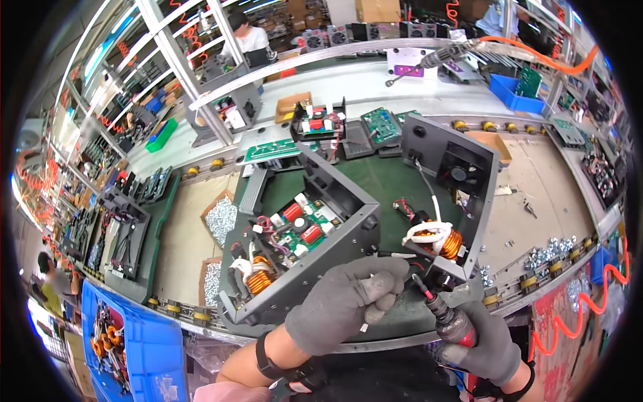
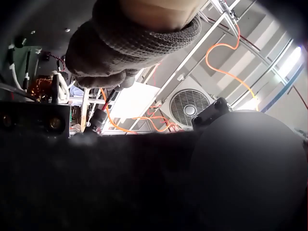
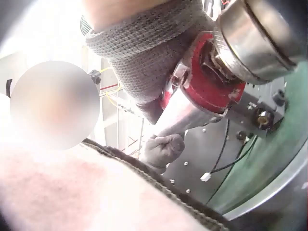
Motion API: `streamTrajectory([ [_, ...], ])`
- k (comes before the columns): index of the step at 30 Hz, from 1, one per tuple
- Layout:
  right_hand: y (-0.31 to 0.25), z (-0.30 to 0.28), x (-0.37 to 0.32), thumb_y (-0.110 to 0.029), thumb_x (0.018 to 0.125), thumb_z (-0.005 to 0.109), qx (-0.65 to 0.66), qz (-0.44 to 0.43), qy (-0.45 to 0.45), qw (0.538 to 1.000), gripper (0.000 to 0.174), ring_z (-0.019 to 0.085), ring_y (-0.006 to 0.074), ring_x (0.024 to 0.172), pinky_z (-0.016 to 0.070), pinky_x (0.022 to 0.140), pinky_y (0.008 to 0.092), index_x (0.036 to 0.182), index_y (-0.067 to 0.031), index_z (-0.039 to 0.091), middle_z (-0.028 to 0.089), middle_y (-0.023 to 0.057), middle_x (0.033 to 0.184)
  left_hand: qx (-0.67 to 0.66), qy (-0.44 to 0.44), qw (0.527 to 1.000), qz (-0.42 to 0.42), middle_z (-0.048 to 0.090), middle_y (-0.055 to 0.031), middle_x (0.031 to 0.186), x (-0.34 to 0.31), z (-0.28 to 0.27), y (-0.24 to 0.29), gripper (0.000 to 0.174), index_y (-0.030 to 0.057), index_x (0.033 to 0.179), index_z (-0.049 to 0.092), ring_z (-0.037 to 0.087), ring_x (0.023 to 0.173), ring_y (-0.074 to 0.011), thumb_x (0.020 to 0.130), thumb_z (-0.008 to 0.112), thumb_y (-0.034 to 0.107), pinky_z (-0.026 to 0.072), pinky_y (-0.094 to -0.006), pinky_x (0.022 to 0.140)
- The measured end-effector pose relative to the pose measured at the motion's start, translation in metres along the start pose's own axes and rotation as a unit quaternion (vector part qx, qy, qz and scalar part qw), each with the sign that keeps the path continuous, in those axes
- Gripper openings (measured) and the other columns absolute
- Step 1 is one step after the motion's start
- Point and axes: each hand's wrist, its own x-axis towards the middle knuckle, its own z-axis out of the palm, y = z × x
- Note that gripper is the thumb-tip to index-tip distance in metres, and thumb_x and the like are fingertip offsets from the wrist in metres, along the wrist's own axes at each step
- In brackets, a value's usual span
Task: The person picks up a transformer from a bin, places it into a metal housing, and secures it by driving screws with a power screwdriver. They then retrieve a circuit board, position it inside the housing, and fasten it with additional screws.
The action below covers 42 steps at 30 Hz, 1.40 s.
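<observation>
My right hand (image 1: 485,342), in a grey glove, grips a red and silver power screwdriver (image 1: 450,325), its bit pointing up and left. Just left of the bit is my gloved left hand (image 1: 348,298), fingers curled, fingertips close to the bit; I cannot tell whether they pinch something small. Behind the left hand stands an open grey metal case (image 1: 335,253) with a circuit board and a copper coil (image 1: 261,280). A second open case (image 1: 487,201), near the bit, has a fan (image 1: 459,174) and a coil tied in white cable (image 1: 452,244). A white connector (image 3: 206,177) hangs on a black wire.
Both cases stand on a green board (image 1: 375,177) over a roller line. Loose screws (image 1: 549,254) lie at right, with screw boxes (image 1: 221,221) at left. A blue bin (image 1: 151,342) holds coils at lower left. Another screwdriver (image 1: 442,57) hangs overhead on an orange hose.
</observation>
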Motion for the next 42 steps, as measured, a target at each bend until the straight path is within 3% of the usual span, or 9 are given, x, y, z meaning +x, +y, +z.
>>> streamTrajectory([
  [4, 0.002, -0.001, 0.000, -0.032, 0.063, 0.084, 0.001, -0.008, -0.016, 1.000, 0.062, 0.067, 0.0249, 0.077, 0.0515, 0.072, 0.0354, 0.108, 0.0007, 0.057, 0.065, 0.0139, 0.085, 0.035, 0.078, 0.996, 0.001, 0.065, -0.0104, 0.090, 0.010, 0.011, 0.005, 0.044, -0.0041, 0.116, 0.052, 0.053, 0.058, -0.0086, 0.098, 0.051, 0.036, 0.0383, -0.0200, 0.048],
  [9, 0.004, 0.003, 0.008, -0.035, 0.063, 0.085, -0.096, -0.041, -0.025, 0.994, 0.063, 0.068, 0.0309, 0.078, 0.0523, 0.072, 0.0378, 0.109, -0.0011, 0.057, 0.066, 0.0151, 0.086, 0.049, 0.051, 0.997, 0.016, 0.048, -0.0013, 0.054, 0.014, -0.001, -0.004, 0.045, 0.0000, 0.099, 0.051, 0.036, 0.039, -0.0081, 0.096, 0.053, 0.045, 0.0290, -0.0227, 0.039],
  [12, -0.002, 0.005, 0.011, -0.035, 0.062, 0.085, -0.104, -0.040, -0.023, 0.993, 0.062, 0.067, 0.0357, 0.077, 0.0528, 0.069, 0.0398, 0.108, -0.0021, 0.058, 0.066, 0.0172, 0.083, 0.047, 0.067, 0.996, 0.031, 0.039, 0.0008, 0.049, 0.015, 0.006, -0.006, 0.045, 0.0019, 0.093, 0.050, 0.032, 0.038, -0.0072, 0.095, 0.053, 0.047, 0.0240, -0.0232, 0.036],
  [31, -0.004, 0.004, 0.014, -0.036, 0.067, 0.081, -0.092, -0.013, -0.026, 0.995, 0.063, 0.066, 0.0384, 0.078, 0.0522, 0.069, 0.0417, 0.112, -0.0017, 0.055, 0.065, 0.0189, 0.083, -0.009, 0.083, 0.992, 0.091, 0.042, 0.0005, 0.063, 0.024, 0.025, -0.020, 0.041, 0.0041, 0.095, 0.047, 0.032, 0.044, -0.0053, 0.098, 0.048, 0.045, 0.0242, -0.0210, 0.038],
  [34, 0.007, 0.006, 0.012, -0.036, 0.069, 0.080, -0.007, -0.006, -0.054, 0.998, 0.061, 0.067, 0.0324, 0.081, 0.0516, 0.072, 0.0393, 0.112, -0.0006, 0.054, 0.065, 0.0180, 0.088, 0.044, 0.098, 0.981, 0.164, 0.044, -0.0003, 0.066, 0.024, 0.030, -0.025, 0.042, 0.0026, 0.098, 0.049, 0.036, 0.048, -0.0057, 0.098, 0.047, 0.044, 0.0289, -0.0217, 0.043],
  [37, 0.014, 0.004, 0.010, -0.033, 0.071, 0.080, 0.041, -0.023, -0.061, 0.997, 0.058, 0.065, 0.0247, 0.081, 0.0507, 0.074, 0.0369, 0.111, 0.0005, 0.054, 0.064, 0.0130, 0.089, 0.037, 0.139, 0.986, 0.088, 0.047, -0.0015, 0.070, 0.017, 0.032, -0.022, 0.041, 0.0008, 0.103, 0.050, 0.040, 0.053, -0.0059, 0.098, 0.049, 0.041, 0.0314, -0.0216, 0.046],
  [39, 0.004, -0.004, 0.011, -0.037, 0.071, 0.080, 0.126, -0.028, -0.009, 0.992, 0.064, 0.062, 0.0211, 0.081, 0.0502, 0.075, 0.0362, 0.112, 0.0031, 0.052, 0.063, 0.0085, 0.089, 0.059, 0.032, 0.998, -0.011, 0.049, -0.0023, 0.073, 0.004, 0.017, -0.012, 0.034, 0.0003, 0.104, 0.052, 0.043, 0.058, -0.0059, 0.097, 0.051, 0.033, 0.0323, -0.0208, 0.048],
  [40, 0.012, 0.001, 0.013, -0.046, 0.072, 0.077, 0.123, -0.092, 0.072, 0.986, 0.068, 0.060, 0.0177, 0.071, 0.0502, 0.065, 0.0324, 0.110, 0.0031, 0.049, 0.060, 0.0065, 0.083, 0.059, 0.050, 0.997, -0.001, 0.049, -0.0023, 0.073, -0.009, 0.011, 0.001, 0.034, 0.0003, 0.104, 0.052, 0.043, 0.058, -0.0059, 0.097, 0.051, 0.033, 0.0323, -0.0208, 0.048],
  [42, 0.011, -0.008, 0.015, -0.060, 0.073, 0.073, 0.251, -0.028, 0.034, 0.967, 0.076, 0.057, 0.0133, 0.058, 0.0467, 0.053, 0.0270, 0.109, 0.0013, 0.045, 0.057, 0.0061, 0.074, 0.127, 0.035, 0.991, -0.021, 0.049, -0.0008, 0.073, -0.040, 0.000, 0.039, 0.026, 0.0003, 0.097, 0.055, 0.042, 0.057, -0.0059, 0.095, 0.051, 0.026, 0.0319, -0.0206, 0.048],
])
